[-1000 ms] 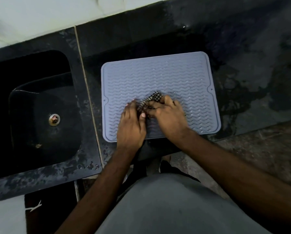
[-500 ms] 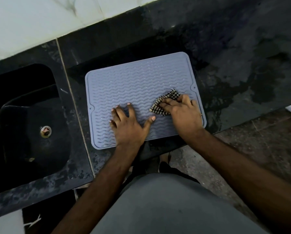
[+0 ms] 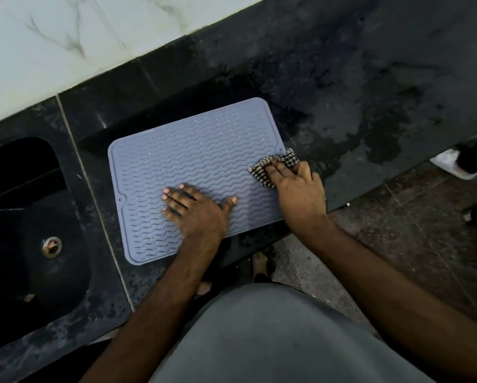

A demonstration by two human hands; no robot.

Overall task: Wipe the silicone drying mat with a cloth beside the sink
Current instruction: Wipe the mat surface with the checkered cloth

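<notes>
The left hand point(image 3: 195, 211) is pressing flat, fingers spread, on the soft silicone drying mat point(image 3: 193, 161); the right hand point(image 3: 295, 186) is gripping the limp checked cloth point(image 3: 262, 170) at the mat's right edge.

- Matt grey silicone drying mat point(image 3: 193, 164), ribbed with wavy ridges.
- Woven checked cloth point(image 3: 262, 172), crumpled.
- Dark polished stone counter point(image 3: 356, 87), glossy with wet patches.
- Metal drain point(image 3: 52, 246), tarnished.
- White veined marble wall point(image 3: 66, 37), smooth.

A home kitchen is showing: a dark stone counter point(image 3: 342, 78) is adjoining a sink point(image 3: 24, 230) below marble wall tiles point(image 3: 52, 37).
</notes>
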